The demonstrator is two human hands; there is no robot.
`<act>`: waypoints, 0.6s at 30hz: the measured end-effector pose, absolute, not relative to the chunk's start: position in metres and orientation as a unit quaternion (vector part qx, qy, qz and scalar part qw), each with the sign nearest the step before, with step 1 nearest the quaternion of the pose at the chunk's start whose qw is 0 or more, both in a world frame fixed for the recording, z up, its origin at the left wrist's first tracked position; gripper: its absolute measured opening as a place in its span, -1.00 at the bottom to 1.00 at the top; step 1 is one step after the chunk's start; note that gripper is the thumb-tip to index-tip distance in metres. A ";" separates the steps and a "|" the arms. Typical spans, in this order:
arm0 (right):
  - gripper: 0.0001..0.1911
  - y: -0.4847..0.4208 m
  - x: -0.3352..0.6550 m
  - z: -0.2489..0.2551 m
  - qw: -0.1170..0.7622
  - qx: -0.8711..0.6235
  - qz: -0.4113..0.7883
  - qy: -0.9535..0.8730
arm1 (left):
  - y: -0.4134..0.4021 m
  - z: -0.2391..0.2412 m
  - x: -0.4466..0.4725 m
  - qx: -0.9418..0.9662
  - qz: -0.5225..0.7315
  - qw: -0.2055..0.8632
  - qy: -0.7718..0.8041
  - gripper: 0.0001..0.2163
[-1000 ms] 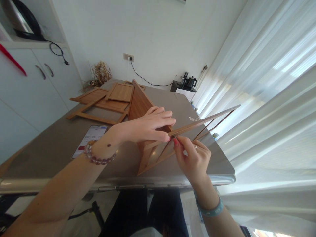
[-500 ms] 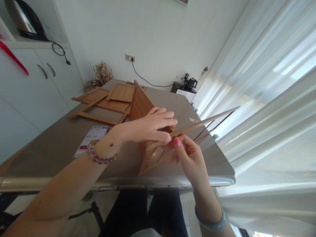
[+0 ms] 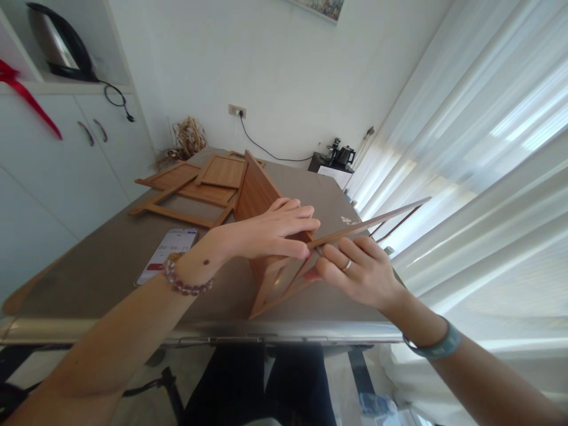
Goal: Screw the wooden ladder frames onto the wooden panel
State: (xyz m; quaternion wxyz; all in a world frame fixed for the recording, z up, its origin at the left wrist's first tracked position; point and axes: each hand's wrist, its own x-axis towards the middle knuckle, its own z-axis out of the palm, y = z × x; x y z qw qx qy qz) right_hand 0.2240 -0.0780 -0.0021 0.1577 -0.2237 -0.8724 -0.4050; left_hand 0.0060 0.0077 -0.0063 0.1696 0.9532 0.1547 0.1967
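Note:
My left hand (image 3: 279,228) lies over the top corner of an upright wooden panel (image 3: 260,183), its fingers bent down and gripping the edge where a slim wooden frame (image 3: 373,222) joins. This frame stretches out to the right, past the table's edge. Right at that joint, my right hand (image 3: 355,266) is closed, with a small metal piece (image 3: 318,251) showing at its fingertips; most of it is hidden, so its kind is unclear. Under both hands, the lower part of the frame rests on the table.
Several flat wooden panels and frames (image 3: 190,189) lie at the left back of the table (image 3: 89,296). A phone with a timer (image 3: 166,254) is near my left wrist. Dried plants (image 3: 189,137) stand behind. White curtains (image 3: 465,236) hang on the right.
My right hand has turned over, from a thumb-up pinch to knuckles up, and its forearm has swung out to the right. My left hand keeps its place on the panel.

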 end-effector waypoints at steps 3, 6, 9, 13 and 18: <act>-0.78 -0.078 0.227 0.011 0.117 -0.190 -0.387 -0.895 | 0.009 -0.007 0.006 0.953 0.193 0.171 0.158 -0.68; -0.81 -0.082 0.226 0.020 0.105 -0.144 -0.452 -0.874 | 0.010 -0.008 0.005 0.955 0.189 0.169 0.154 -0.68; -0.77 -0.085 0.222 0.027 0.076 -0.183 -0.399 -0.895 | 0.010 -0.008 0.006 0.958 0.192 0.157 0.144 -0.69; -0.76 -0.084 0.219 0.033 0.037 -0.264 -0.243 -0.933 | 0.010 -0.009 0.006 0.959 0.190 0.155 0.144 -0.72; -0.77 -0.081 0.223 0.034 0.061 -0.291 -0.170 -0.939 | 0.009 -0.009 0.005 0.958 0.185 0.156 0.151 -0.70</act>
